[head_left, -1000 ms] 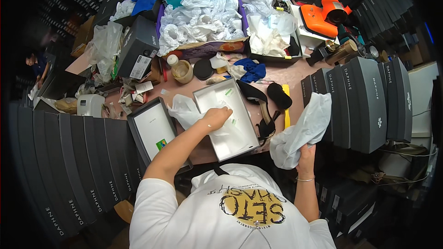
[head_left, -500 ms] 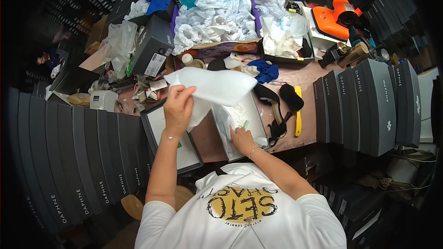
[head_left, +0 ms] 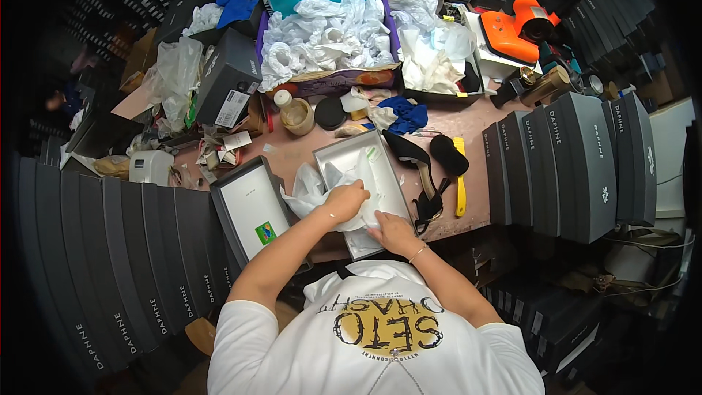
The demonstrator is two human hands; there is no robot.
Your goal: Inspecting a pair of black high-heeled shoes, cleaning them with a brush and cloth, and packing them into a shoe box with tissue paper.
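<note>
An open grey shoe box [head_left: 329, 148] with a white inside stands in front of me on the pink table. My left hand [head_left: 348, 202] is closed on a thin white wrapping sheet [head_left: 307, 194], which hangs over the box's left side and spreads into it. At the near right end of the box, my right hand [head_left: 395, 235] has its fingers closed at the sheet's edge; the fingertips are partly hidden. Left of the box lies its lid [head_left: 248, 186], white side up, with a green sticker. Right of it sit a black heeled shoe [head_left: 409, 152] and another black shoe [head_left: 448, 156].
A yellow-handled tool [head_left: 461, 190] lies beside the shoes. Stacked grey boxes [head_left: 578, 168] line the right, and more boxes [head_left: 110, 249] the left. Behind are a carton of crumpled white paper [head_left: 329, 40], a jar [head_left: 296, 117], a blue cloth [head_left: 406, 114] and an orange device [head_left: 507, 33].
My left hand has brought the raised white sheet down and right into the shoe box. My right hand stays by the box's near end. The view has shifted slightly.
</note>
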